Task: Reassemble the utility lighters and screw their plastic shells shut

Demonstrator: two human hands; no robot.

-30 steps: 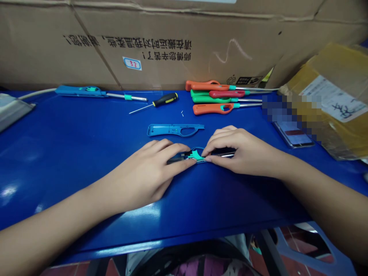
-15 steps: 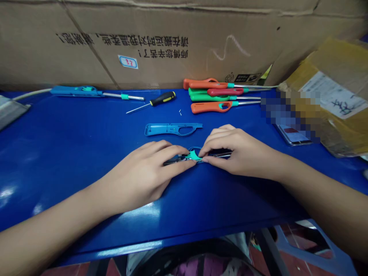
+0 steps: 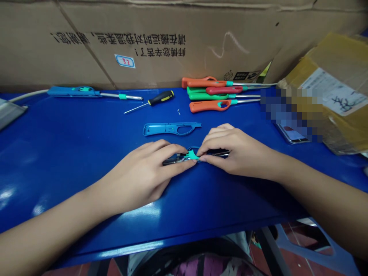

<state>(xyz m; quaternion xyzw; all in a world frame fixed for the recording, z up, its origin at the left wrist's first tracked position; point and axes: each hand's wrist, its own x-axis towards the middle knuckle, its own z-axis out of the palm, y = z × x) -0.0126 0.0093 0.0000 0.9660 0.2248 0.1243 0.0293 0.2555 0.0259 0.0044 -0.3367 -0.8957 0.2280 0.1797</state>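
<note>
Between my hands lies an opened gas lighter with a turquoise trigger [image 3: 192, 155], a blue handle shell and dark inner parts. My left hand [image 3: 149, 170] is closed on its handle end, with thumb and index finger beside the trigger. From the other side, my right hand [image 3: 234, 151] pinches at the trigger's right end, above the metal tube [image 3: 220, 154]. Fingers cover much of the lighter. Just beyond it, a loose blue handle half [image 3: 161, 129] rests with its hollow side up.
A black-and-yellow screwdriver [image 3: 161, 98] and tiny white pieces [image 3: 178, 112] lie farther back. A blue lighter [image 3: 73, 91] is at left; several lighters, including an orange one [image 3: 208, 106], are at right. Cardboard [image 3: 161, 23] stands behind. A phone [image 3: 293, 134] and taped package [image 3: 342, 99] sit right.
The view has shifted slightly. Both hands keep nearly the same grip on the lighter, and the right fingertips have moved very little at the trigger.
</note>
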